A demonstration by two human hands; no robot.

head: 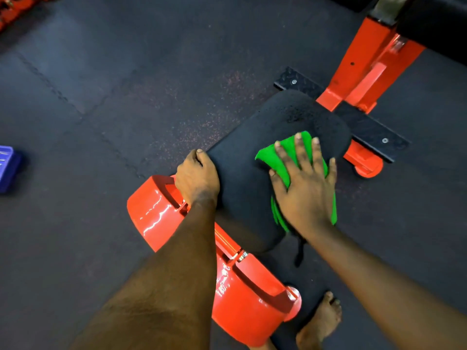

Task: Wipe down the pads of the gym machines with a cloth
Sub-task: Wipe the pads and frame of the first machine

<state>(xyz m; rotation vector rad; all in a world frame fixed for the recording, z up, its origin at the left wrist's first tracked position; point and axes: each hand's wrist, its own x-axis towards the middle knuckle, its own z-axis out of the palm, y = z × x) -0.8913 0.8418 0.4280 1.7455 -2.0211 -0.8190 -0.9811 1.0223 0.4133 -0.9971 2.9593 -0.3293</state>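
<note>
A black seat pad (255, 157) of a red gym machine lies in the middle of the view. A bright green cloth (280, 160) is spread on the pad's right half. My right hand (305, 185) lies flat on the cloth with fingers straight and spread, pressing it onto the pad. My left hand (197, 178) grips the pad's left edge, fingers curled round the rim. Part of the cloth is hidden under my right palm.
The machine's red curved frame (156, 208) runs under the pad toward me. A red upright (366, 64) on a black base plate (366, 125) stands at the back right. A blue box (7, 168) sits at the left edge. My bare foot (321, 322) stands on the dark rubber floor.
</note>
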